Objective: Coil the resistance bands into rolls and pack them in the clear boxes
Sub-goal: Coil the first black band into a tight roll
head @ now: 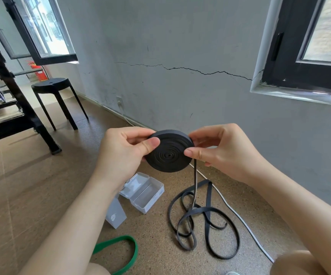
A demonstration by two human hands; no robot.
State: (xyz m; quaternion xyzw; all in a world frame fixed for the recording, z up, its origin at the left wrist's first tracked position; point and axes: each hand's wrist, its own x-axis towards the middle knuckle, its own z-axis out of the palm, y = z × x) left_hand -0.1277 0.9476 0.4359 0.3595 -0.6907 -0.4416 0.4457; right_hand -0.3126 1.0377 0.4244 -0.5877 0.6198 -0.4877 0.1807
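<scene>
A black resistance band is wound into a flat coil (169, 153) that I hold up in front of me. My left hand (125, 149) pinches its left edge with thumb on the face. My right hand (218, 149) pinches the right edge. The unwound tail (195, 175) hangs from the coil's right side down to loose loops (206, 221) on the floor. An open clear box (144, 192) lies on the floor below the coil, its lid flipped back. A second clear box (116, 214) stands beside it, partly behind my left forearm. A green band (129, 253) lies at the bottom.
A white cable (238, 215) runs along the cork floor by the grey wall. A black stool (55, 96) and a black metal frame (17, 108) stand at the left. My knees show at the bottom edge.
</scene>
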